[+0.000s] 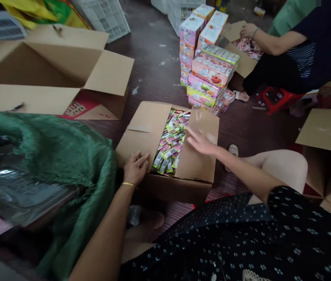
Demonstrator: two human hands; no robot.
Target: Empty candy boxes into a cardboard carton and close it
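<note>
In front of me stands a cardboard box (179,189) with its two long top flaps folded inward. Between the flaps a gap shows many small green and pink sachets (169,144) filling the box. My left hand (136,168) rests on the near corner of the left flap (147,128), fingers stretched and slightly bent, holding nothing. Over the right flap (199,160) lies my right hand (202,142), its fingers spread and the tips close to the gap. Whether the right palm presses on the cardboard I cannot tell.
Beyond the box, printed packs (209,72) stand in stacks. A large open carton (107,74) is at the left, behind a green sack (95,156). Another open carton (326,128) stands at right. A co-worker (300,43) sits by a box of sachets.
</note>
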